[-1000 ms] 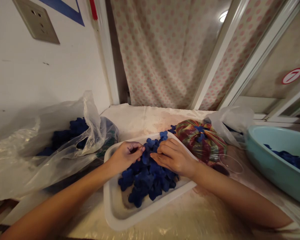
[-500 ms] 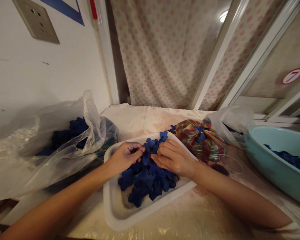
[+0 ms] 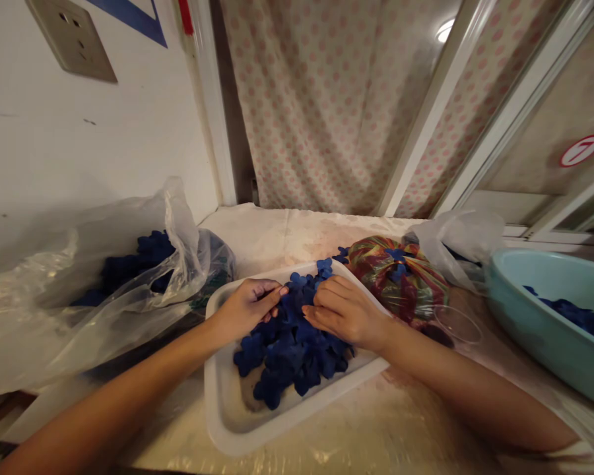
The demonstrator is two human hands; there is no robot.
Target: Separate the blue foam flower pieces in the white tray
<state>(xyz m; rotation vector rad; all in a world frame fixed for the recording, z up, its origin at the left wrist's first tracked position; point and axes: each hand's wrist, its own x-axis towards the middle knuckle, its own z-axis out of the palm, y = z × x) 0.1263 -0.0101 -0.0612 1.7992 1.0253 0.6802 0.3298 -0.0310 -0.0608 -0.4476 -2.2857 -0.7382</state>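
A white plastic tray [image 3: 237, 435] holds a heap of dark blue flower-shaped fabric pieces [image 3: 287, 356]. Over the heap's left side is my left hand [image 3: 250, 307], thumb and forefinger pinched together; whatever lies between the tips is too small to make out. Facing it from the right, my right hand [image 3: 351, 313] has its fingers curled and closed low over the blue pieces. Its fingertips are partly hidden, so what they grip does not show. A small gap separates the two hands.
At left lies an open clear plastic bag [image 3: 129, 316] with more blue pieces. Behind the tray's right corner sits a striped red-and-green bundle [image 3: 398, 277] in clear plastic, beside a thin clear ring [image 3: 458, 324]. A turquoise basin [image 3: 529, 330] with blue pieces stands far right.
My hands have drawn slightly apart, the right fingertips shifting a little to the right. The lighter blue piece between them shows less clearly. The tray stays in place.
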